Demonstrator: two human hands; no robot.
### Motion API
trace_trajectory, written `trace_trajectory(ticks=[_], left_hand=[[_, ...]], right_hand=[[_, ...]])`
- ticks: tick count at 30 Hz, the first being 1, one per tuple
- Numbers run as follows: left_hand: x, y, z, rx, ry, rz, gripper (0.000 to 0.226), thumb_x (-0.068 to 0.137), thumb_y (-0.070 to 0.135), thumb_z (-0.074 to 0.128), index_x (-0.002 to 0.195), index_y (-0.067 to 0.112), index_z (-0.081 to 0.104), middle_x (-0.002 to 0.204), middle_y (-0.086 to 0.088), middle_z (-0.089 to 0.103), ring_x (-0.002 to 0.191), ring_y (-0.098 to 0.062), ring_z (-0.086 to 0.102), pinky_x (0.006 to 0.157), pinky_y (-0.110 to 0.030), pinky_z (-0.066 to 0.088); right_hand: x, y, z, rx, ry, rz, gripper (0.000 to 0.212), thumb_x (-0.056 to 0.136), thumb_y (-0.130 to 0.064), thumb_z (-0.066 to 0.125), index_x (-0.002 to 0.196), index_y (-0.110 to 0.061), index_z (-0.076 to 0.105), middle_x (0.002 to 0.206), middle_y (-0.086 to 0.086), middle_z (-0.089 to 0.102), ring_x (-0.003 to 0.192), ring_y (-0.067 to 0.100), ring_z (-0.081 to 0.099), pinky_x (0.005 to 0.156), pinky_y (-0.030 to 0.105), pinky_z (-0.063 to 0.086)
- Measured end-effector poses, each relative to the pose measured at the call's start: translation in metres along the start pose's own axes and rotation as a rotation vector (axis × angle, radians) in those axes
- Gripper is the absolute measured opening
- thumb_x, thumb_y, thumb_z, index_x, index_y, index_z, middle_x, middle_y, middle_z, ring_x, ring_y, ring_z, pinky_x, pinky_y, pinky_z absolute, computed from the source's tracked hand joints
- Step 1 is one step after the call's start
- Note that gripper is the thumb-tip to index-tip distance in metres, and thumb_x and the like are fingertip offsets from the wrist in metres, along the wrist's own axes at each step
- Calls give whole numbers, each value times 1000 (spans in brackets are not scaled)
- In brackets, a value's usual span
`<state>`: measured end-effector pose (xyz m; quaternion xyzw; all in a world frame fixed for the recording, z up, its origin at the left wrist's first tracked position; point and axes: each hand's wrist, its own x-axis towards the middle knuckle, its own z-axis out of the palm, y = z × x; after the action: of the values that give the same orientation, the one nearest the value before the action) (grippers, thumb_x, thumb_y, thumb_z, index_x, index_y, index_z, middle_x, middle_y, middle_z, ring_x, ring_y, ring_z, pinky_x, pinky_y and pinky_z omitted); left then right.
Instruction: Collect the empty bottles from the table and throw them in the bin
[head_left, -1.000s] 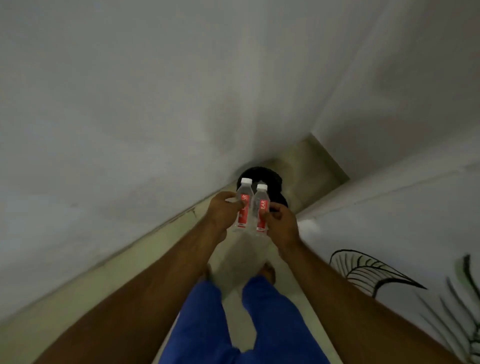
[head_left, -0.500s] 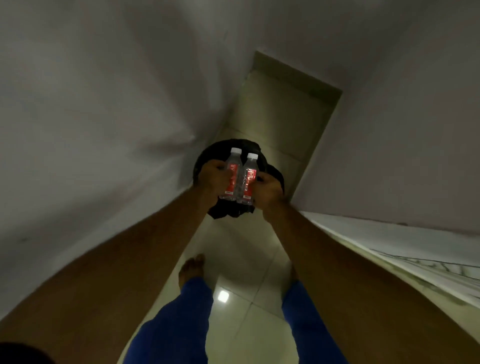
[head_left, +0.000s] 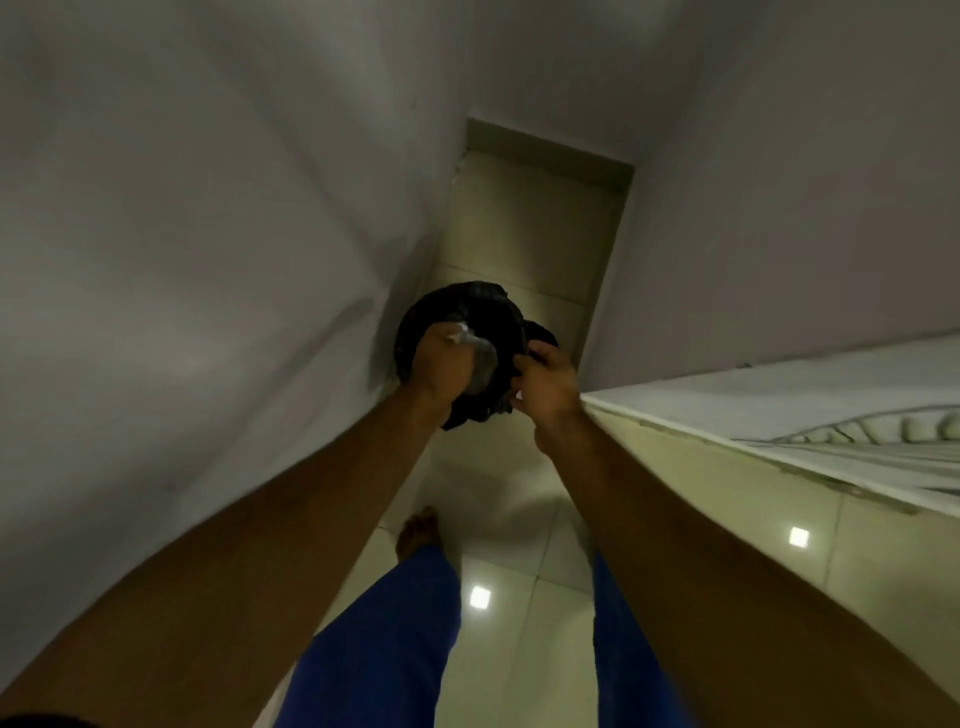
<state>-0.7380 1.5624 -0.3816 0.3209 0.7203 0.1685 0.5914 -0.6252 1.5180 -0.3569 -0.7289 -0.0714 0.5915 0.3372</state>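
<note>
The left hand (head_left: 441, 364) is wrapped around a blurred clear plastic bottle (head_left: 480, 361), which tilts past its fingertips over the round bin lined with a black plastic bag (head_left: 467, 322). The right hand (head_left: 548, 379) pinches the liner's edge — fingers together; whether a second bottle is there, I cannot tell.

**Both arms stretched forward**

Both bare forearms run from the lower corners toward frame centre. The left hand (head_left: 441, 366) is curled closed around a blurred bottle (head_left: 480, 364). The right hand (head_left: 548, 382), just beside it, has fingers bent; its grip is unclear.
</note>
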Motion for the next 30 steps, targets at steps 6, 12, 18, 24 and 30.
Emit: trace_trajectory(ticks=[6,12,18,24,30], left_hand=[[-199,97,-9,215,-156,150,31,91,9,57,121,16,63,118,-9,65,94,-20,65,71,-28,53],[-391,145,37,360,-400,327,21,90,19,60,111,17,65,108,-6,68,98,-25,65,87,-39,55],[-550,149,137,456,-655,465,20,90,16,65,110,13,65,97,-7,69,86,-19,64,77,-30,51],[-692,110,258,580,-936,613,15,90,10,64,105,12,65,95,-12,66,83,-20,61,75,-31,47],[-790,85,379,667,-1176,733,15,88,12,64,89,26,61,88,-5,66,81,-18,62,72,-28,46]], right_hand=[[-186,-63,-75,170,115,-74,19,98,-9,52,113,-12,64,86,5,67,71,16,63,60,26,54],[-355,-74,-200,363,300,-177,11,97,-18,57,103,-18,67,82,2,68,67,15,63,64,31,51],[-489,-30,-357,575,521,-267,8,96,-18,60,92,-22,65,81,1,67,66,14,61,58,27,50],[-593,43,-511,721,799,-349,9,97,-21,59,103,-17,65,80,0,68,63,11,60,52,23,48],[-646,82,-630,835,953,-368,5,96,-25,60,94,-24,64,88,1,70,67,11,62,60,26,48]])
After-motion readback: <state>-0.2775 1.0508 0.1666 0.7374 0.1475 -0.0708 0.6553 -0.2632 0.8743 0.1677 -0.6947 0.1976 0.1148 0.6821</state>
